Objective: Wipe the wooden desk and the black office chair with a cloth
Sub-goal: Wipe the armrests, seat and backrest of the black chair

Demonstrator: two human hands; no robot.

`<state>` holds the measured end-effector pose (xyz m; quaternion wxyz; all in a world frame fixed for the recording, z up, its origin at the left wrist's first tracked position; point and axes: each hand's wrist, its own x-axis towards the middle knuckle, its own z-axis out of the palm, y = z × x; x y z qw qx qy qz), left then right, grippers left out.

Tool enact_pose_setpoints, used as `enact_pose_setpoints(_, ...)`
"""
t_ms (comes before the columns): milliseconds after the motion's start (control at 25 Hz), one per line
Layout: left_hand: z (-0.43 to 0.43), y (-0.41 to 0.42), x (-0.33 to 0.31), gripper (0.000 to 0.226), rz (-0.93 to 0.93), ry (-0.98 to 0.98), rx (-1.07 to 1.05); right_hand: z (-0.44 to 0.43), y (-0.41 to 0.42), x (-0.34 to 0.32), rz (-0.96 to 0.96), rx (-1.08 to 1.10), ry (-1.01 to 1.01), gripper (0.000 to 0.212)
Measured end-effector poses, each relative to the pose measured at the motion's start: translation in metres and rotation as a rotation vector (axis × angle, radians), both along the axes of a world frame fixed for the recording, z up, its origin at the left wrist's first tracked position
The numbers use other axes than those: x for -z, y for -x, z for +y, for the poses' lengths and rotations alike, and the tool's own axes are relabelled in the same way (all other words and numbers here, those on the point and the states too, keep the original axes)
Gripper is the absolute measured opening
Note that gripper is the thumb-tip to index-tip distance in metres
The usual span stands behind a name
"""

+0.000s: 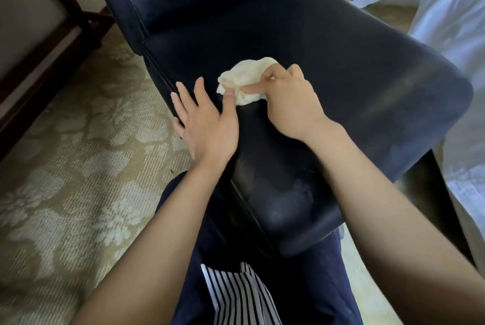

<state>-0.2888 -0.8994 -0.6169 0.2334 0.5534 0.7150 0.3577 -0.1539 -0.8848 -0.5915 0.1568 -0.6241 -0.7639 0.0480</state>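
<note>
On the chair (341, 62) seat, near its left edge: cloth (244, 75), bunched, soft, light, likely to crumple. Your right hand (291, 104) grips it, fingers curled round the wad. Left hand (207, 122) lies flat, fingers spread, thumb touching the cloth. Hold the bulk, not a corner.

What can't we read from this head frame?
Head view:
Black office chair: backrest top cut by upper edge; base hidden under seat.
Cloth: part covered by right hand gripping it.
Wooden furniture: cut by left edge, top surface unseen.
</note>
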Motion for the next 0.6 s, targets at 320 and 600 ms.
enact_pose_setpoints(320, 0.017, 0.023, 0.0, 0.053, 0.046, -0.028, 0.035, -0.117, -0.022, 0.028, 0.119, 0.123, -0.29, 0.06)
enact_pose_setpoints(600, 0.033, 0.042, -0.003, 0.05, 0.084, -0.045, 0.12, -0.129, -0.103, 0.053, 0.084, 0.526, -0.359, 0.048)
